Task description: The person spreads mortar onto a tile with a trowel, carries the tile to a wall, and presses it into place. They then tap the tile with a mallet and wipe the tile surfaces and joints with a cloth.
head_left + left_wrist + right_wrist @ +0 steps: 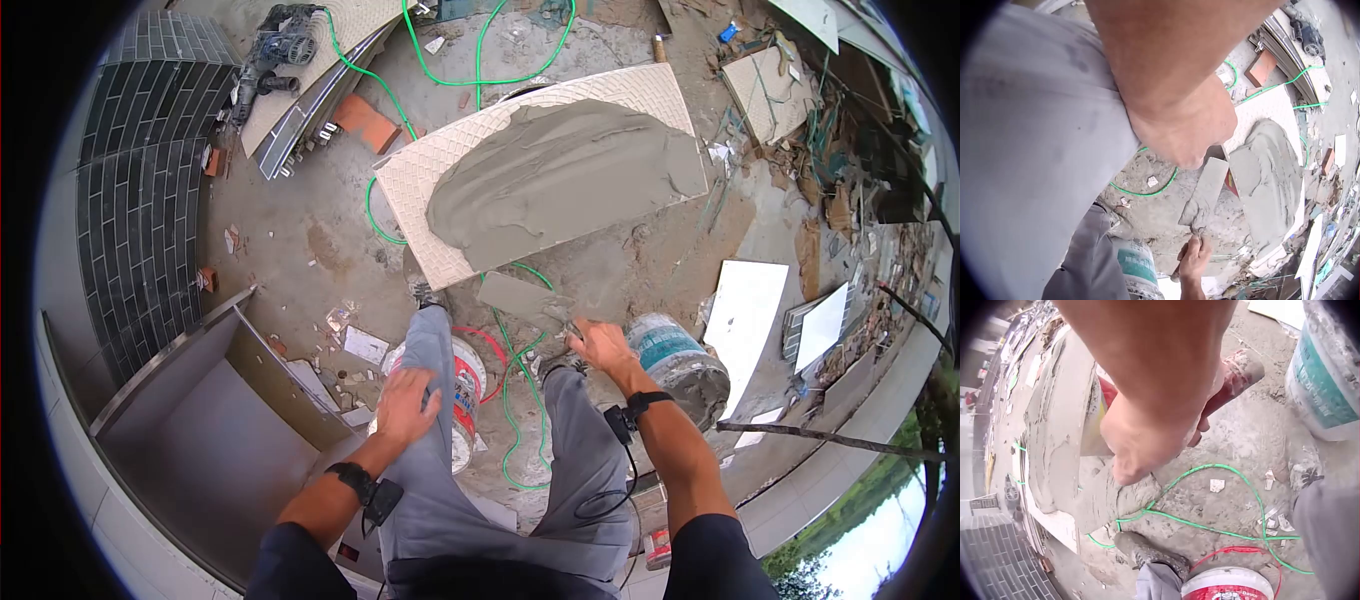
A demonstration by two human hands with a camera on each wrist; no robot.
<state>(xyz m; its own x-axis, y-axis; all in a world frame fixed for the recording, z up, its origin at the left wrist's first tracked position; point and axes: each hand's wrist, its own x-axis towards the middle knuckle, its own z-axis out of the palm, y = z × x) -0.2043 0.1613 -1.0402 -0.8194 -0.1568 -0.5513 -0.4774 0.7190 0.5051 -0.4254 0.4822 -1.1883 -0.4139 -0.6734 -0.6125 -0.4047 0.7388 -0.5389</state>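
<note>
R hand (601,346) wraps trowel (513,296) handle snugly at 1 o'clock, blade toward 10, prob. for wrist control. Tile (415,192) w/ mortar (570,180) at 12, approx. flat, likely so nothing slides. L hand (404,406), loose, holding nothing, rests on L leg (430,338) at 11, prob. for balance.

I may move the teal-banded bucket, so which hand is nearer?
Right. In the head view, the right hand grips the trowel left of the bucket; the left hand rests on the left trouser leg, farther away.

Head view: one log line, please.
left hand: rests on grey-trousered leg | right hand: grips flat mortar-smeared trowel | wet grey mortar: on beige textured panel
</note>
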